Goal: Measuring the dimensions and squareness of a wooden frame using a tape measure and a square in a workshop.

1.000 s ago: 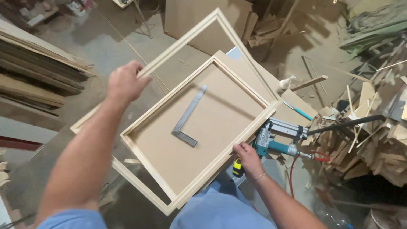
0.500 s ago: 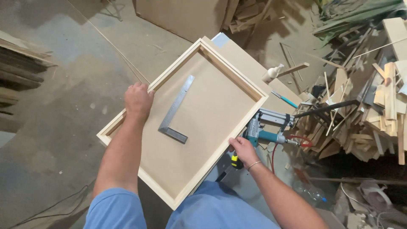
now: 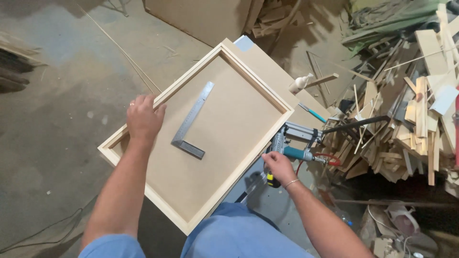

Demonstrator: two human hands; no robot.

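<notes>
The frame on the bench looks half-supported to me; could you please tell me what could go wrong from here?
1. The frame juts past the bench edge toward the person; only the left hand steadies its far rail, so it might tip.
2. The square lies loose inside the frame and could slide if it tilts.
3. The right hand is at the nailer right beside the rail; a misfire could hit fingers.

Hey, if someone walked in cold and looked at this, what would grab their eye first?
Most likely the big pale wooden frame with a brown board back in the centre, with an L-shaped steel square lying inside it. The left hand presses on its left rail, while the right hand is at a teal pneumatic nail gun by the right rail. A heap of wood offcuts fills the right side.
</notes>
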